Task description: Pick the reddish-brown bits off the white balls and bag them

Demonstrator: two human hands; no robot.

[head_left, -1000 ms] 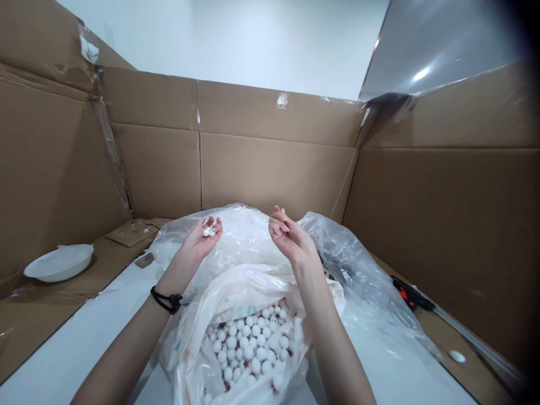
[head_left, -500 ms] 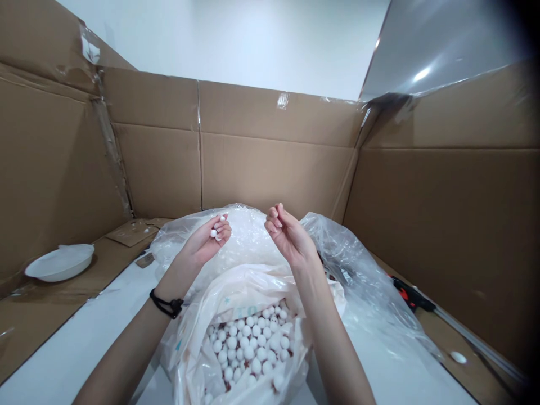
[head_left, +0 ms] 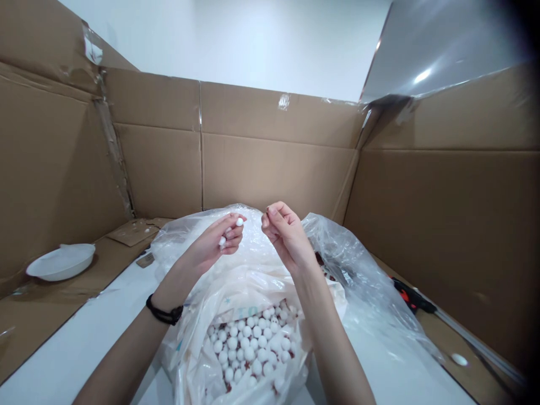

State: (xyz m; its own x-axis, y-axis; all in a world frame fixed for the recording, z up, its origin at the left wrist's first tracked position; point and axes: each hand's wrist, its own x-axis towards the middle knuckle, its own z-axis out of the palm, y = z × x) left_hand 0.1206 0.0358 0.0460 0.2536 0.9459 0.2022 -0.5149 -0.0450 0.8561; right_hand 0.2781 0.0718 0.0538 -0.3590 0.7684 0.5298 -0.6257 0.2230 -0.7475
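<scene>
Cardboard walls (head_left: 278,169) back my left hand (head_left: 207,243), pinching a white ball (head_left: 239,222), and my right hand (head_left: 292,237), fingertips together, whether around anything I cannot tell.

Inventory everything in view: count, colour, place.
Bag: one, whitish, front centre
Balls: many, white, in bag
Bits: several, reddish, among balls
Plastic: count unclear, clear, behind bag
Tabletop: one, white, under bag
Dish: one, white, left
Tool: one, black-red, right
Round object: one, white, lower right
Cardboard: several panels, brown, sides and back
Wall: one, white, top
Panel: one, grey, top right
Wristband: one, black, left wrist
Left hand: one, centre, holding some balls
Right hand: one, centre, pinched
</scene>
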